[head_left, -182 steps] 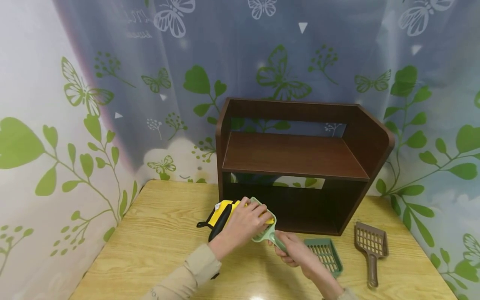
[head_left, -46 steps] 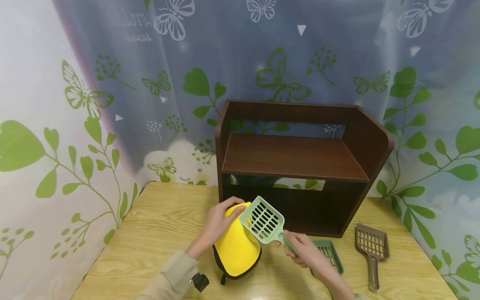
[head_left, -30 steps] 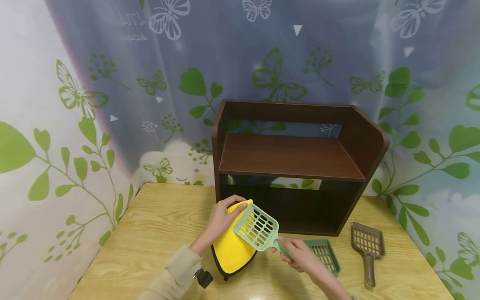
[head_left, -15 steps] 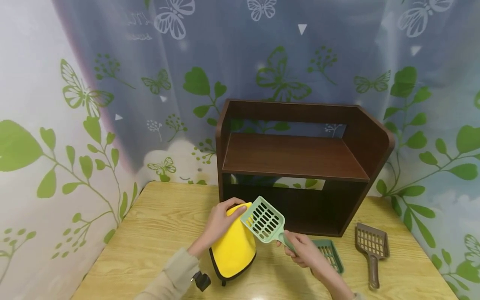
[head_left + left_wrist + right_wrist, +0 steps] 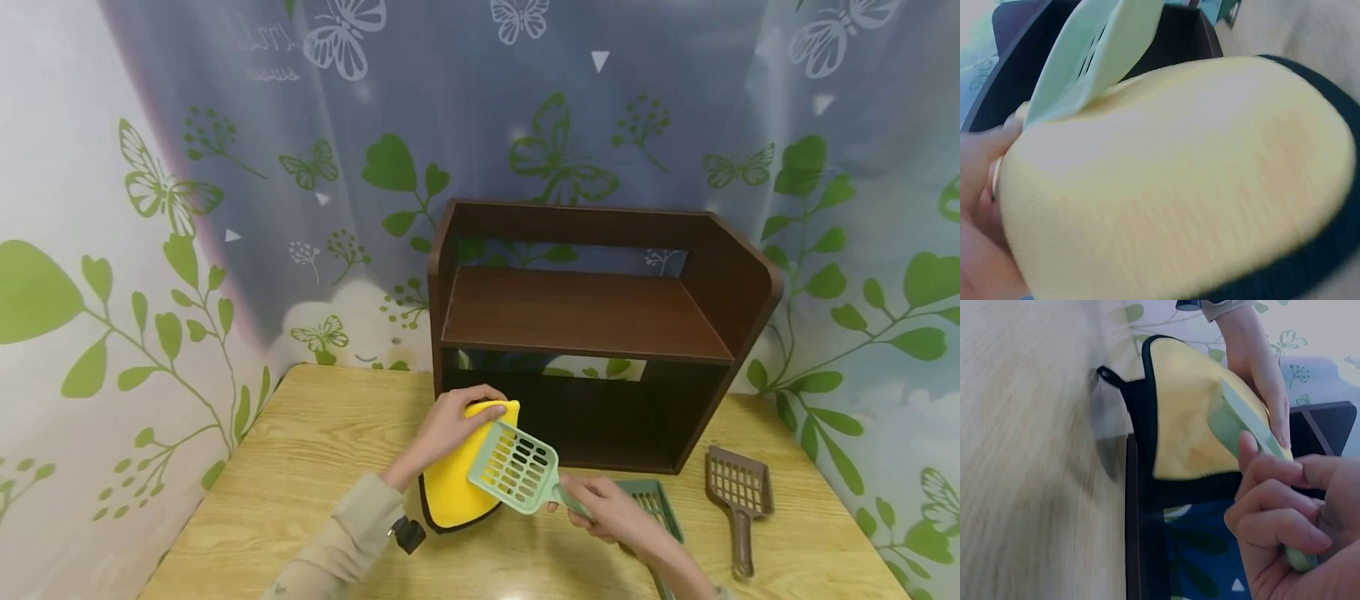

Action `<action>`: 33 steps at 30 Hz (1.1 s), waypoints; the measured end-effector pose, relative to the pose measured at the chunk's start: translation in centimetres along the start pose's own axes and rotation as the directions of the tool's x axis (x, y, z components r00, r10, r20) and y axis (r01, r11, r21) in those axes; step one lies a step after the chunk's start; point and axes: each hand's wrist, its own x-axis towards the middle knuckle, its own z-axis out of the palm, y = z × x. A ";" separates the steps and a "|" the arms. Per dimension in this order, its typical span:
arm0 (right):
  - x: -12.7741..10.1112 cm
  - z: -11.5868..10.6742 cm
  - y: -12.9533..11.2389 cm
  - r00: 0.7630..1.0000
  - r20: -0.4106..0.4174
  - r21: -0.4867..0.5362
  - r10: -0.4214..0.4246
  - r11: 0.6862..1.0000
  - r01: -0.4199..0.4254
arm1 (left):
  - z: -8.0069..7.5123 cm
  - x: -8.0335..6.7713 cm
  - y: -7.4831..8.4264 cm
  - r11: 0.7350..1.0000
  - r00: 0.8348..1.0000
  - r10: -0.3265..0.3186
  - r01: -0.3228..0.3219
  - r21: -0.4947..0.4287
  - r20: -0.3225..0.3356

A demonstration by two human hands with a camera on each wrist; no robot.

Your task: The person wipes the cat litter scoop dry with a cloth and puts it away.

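Note:
A yellow mitt with black trim (image 5: 450,493) stands tilted on the wooden table (image 5: 315,467). My left hand (image 5: 456,419) grips its top edge. My right hand (image 5: 603,515) holds the handle of a light green slotted scoop (image 5: 513,467), whose blade lies against the mitt's yellow face. In the left wrist view the mitt (image 5: 1179,187) fills the frame, with the scoop (image 5: 1097,50) above it. The right wrist view shows my right hand (image 5: 1291,512) curled round the scoop (image 5: 1241,425) handle, the mitt (image 5: 1185,425) and my left hand (image 5: 1260,369) behind.
A dark brown two-level shelf (image 5: 585,317) stands at the back of the table, right behind the mitt. A dark green scoop (image 5: 660,504) lies partly under my right hand. A brown scoop (image 5: 738,492) lies at the right. Patterned curtains surround the table.
The scoop's blade has come down and left, from beside the mitt's top onto its yellow face. My left hand keeps holding the mitt's top; six seconds ago the mitt lay lower under that hand.

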 end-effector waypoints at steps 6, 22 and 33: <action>-0.1 -1.0 -0.1 0.997 0.082 -0.049 0.009 0.999 -0.005 | -0.6 0.6 0.9 0.997 0.975 0.068 -0.076 0.031 0.213; 1.1 0.4 -1.1 0.990 0.138 -0.077 -0.037 0.996 0.048 | 2.1 1.3 3.7 0.981 0.876 0.169 -0.193 0.006 0.451; 0.2 -0.9 -0.5 0.996 0.092 -0.044 0.005 0.999 -0.001 | 0.5 0.7 2.2 0.987 0.931 0.132 -0.154 0.038 0.341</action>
